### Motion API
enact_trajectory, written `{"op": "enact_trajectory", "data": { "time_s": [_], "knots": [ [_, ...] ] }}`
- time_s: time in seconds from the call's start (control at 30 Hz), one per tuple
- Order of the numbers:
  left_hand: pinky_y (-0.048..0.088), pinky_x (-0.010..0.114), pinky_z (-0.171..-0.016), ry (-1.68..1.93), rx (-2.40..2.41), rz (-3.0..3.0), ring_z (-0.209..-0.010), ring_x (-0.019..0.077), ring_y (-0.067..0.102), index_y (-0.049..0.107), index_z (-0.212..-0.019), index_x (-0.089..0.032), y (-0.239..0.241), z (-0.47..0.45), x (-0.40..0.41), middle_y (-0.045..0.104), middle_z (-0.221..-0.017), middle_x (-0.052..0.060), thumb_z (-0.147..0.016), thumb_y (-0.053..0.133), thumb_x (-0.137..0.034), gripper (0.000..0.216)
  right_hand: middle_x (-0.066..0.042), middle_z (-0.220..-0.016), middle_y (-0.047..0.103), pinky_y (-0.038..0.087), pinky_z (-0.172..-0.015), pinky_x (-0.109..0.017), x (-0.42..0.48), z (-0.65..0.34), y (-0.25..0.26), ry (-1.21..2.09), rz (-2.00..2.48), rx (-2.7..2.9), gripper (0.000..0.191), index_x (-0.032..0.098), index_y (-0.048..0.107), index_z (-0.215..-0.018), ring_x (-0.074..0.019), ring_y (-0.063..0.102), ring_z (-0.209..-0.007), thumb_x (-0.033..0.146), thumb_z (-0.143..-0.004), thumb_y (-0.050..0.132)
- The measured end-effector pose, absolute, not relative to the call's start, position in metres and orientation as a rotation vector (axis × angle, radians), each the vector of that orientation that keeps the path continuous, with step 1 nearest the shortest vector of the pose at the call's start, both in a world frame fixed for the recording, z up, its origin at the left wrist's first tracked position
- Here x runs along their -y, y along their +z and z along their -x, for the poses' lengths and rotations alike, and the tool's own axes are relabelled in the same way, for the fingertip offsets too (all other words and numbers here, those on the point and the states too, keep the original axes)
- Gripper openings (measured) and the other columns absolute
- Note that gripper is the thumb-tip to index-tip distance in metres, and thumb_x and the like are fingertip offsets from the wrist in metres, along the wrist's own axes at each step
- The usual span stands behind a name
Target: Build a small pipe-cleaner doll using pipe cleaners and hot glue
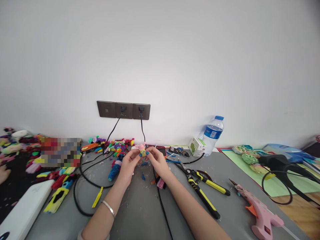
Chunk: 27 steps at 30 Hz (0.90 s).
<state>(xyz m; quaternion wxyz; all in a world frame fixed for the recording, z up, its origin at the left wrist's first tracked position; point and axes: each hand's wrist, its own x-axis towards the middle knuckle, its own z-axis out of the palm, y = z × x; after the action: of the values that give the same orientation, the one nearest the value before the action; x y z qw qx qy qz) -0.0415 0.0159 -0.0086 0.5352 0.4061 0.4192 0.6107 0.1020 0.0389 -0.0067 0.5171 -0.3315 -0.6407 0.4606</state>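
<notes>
My left hand and my right hand meet over the desk, fingers pinched from both sides around a small pink and yellow fuzzy figure. It looks like pipe-cleaner craft, and fingertips cover part of it. Just left of my left hand lies a blue fuzzy pipe-cleaner piece. Under my right wrist is a pink scrap. Yellow-handled pliers lie open to the right of my right forearm.
A pink glue gun lies at right. Against the wall stand a water bottle and a small green-white box. Black cables loop across the grey desk. Pipe-cleaner figures and a white device are left, near another person's hand.
</notes>
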Motion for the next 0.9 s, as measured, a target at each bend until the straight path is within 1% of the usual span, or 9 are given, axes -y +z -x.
{"op": "enact_trajectory", "data": {
  "time_s": [0.1, 0.2, 0.3, 0.43, 0.6, 0.73, 0.9],
  "knots": [
    [0.053, 0.026, -0.069, 1.458, -1.003, -0.955, -0.085, 0.0188, 0.065, 0.071, -0.095, -0.017, -0.006, 0.041, -0.015, 0.071, -0.099, 0.008, -0.064, 0.08, -0.041, 0.039, -0.001, -0.076, 0.06, 0.048, -0.065, -0.028, -0.04, -0.102, -0.006, 1.125, 0.794, 1.522, 0.023, 0.019, 0.059, -0.086, -0.0155, 0.057, -0.066, 0.042, -0.086, 0.057],
    [0.055, 0.028, -0.07, 1.455, -0.992, -0.92, -0.079, 0.0181, 0.066, 0.073, -0.092, -0.016, -0.003, 0.04, -0.014, 0.071, -0.094, 0.007, -0.061, 0.082, -0.039, 0.04, -0.002, -0.077, 0.061, 0.048, -0.065, -0.028, -0.04, -0.102, -0.006, 1.14, 0.788, 1.511, 0.025, 0.019, 0.059, -0.084, -0.0161, 0.058, -0.067, 0.044, -0.084, 0.06],
    [0.056, 0.03, -0.074, 1.467, -0.966, -0.876, -0.078, 0.0181, 0.067, 0.074, -0.09, -0.015, 0.001, 0.039, -0.012, 0.072, -0.089, 0.007, -0.059, 0.083, -0.036, 0.039, -0.001, -0.075, 0.061, 0.049, -0.066, -0.028, -0.04, -0.102, -0.004, 1.158, 0.766, 1.5, 0.027, 0.02, 0.059, -0.082, -0.0161, 0.058, -0.067, 0.046, -0.083, 0.061],
    [0.057, 0.031, -0.073, 1.475, -0.95, -0.819, -0.075, 0.0175, 0.067, 0.074, -0.09, -0.015, 0.003, 0.038, -0.012, 0.073, -0.084, 0.006, -0.058, 0.083, -0.037, 0.04, 0.0, -0.072, 0.06, 0.05, -0.065, -0.029, -0.04, -0.102, -0.001, 1.153, 0.748, 1.502, 0.027, 0.02, 0.06, -0.08, -0.0159, 0.058, -0.065, 0.048, -0.084, 0.06],
    [0.057, 0.032, -0.075, 1.474, -0.941, -0.854, -0.078, 0.0189, 0.068, 0.074, -0.09, -0.015, 0.001, 0.039, -0.013, 0.074, -0.092, 0.008, -0.057, 0.084, -0.039, 0.042, 0.0, -0.072, 0.059, 0.05, -0.064, -0.029, -0.04, -0.103, -0.001, 1.14, 0.772, 1.511, 0.029, 0.02, 0.06, -0.08, -0.0157, 0.057, -0.064, 0.05, -0.082, 0.062],
    [0.058, 0.032, -0.074, 1.458, -0.959, -0.884, -0.083, 0.0211, 0.069, 0.075, -0.092, -0.015, 0.001, 0.039, -0.013, 0.074, -0.097, 0.01, -0.058, 0.084, -0.04, 0.043, 0.0, -0.071, 0.058, 0.049, -0.064, -0.028, -0.04, -0.103, -0.001, 1.151, 0.774, 1.512, 0.029, 0.02, 0.059, -0.079, -0.0151, 0.057, -0.064, 0.048, -0.083, 0.061],
    [0.058, 0.032, -0.072, 1.459, -0.98, -0.884, -0.081, 0.0212, 0.069, 0.074, -0.093, -0.014, 0.0, 0.04, -0.014, 0.074, -0.096, 0.011, -0.059, 0.084, -0.039, 0.043, 0.0, -0.073, 0.058, 0.048, -0.064, -0.028, -0.039, -0.103, -0.002, 1.167, 0.761, 1.516, 0.027, 0.019, 0.059, -0.079, -0.0152, 0.057, -0.065, 0.046, -0.083, 0.061]
  ]
}}
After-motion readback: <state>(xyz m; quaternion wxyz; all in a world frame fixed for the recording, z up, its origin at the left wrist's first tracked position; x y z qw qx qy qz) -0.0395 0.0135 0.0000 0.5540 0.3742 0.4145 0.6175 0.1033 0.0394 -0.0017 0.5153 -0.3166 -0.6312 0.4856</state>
